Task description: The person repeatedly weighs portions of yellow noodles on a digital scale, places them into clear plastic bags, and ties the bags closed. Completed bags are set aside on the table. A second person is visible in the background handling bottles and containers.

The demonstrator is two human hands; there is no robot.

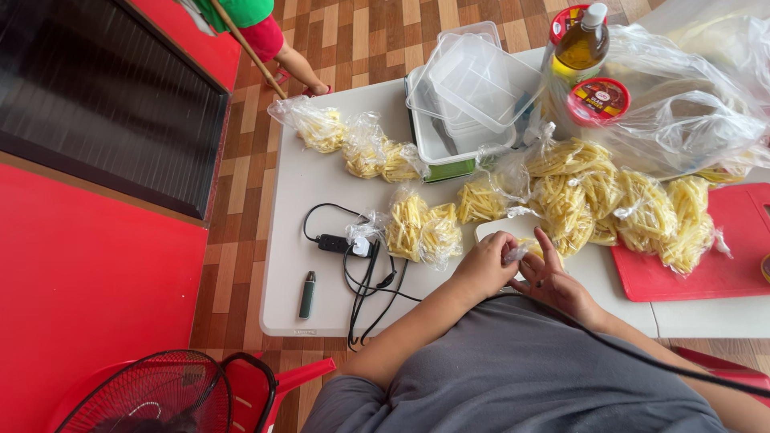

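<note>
Nearest the camera, a grey shirt [513, 377] is filling the lower frame, with a black cable [642, 357] crossing it. Just beyond, the left hand [484, 265] and the right hand [553, 277] are meeting at the near edge of the white surface [297, 192]. Both are pinching the twisted clear neck of a small bag [517, 253] between them; the left grip is curling nearly shut around it, while the right grip is holding it with thumb and forefinger, the other fingers [548, 240] standing up loose. The bag's yellow contents are mostly hiding behind the hands.

To the left, a filled bag of yellow strips [421, 228] is lying beside a black adapter and cord [345, 248] and a dark pen-shaped device [307, 294]. Behind the hands, a heap of tied bags [618, 204] is spreading onto a red board [722, 273]. Farther back, more bags [353, 144] are sitting near stacked clear containers [473, 88], an oil bottle [581, 44] and red-lidded tubs [597, 100] in plastic wrap. A red fan [152, 393] is standing on the floor at lower left.
</note>
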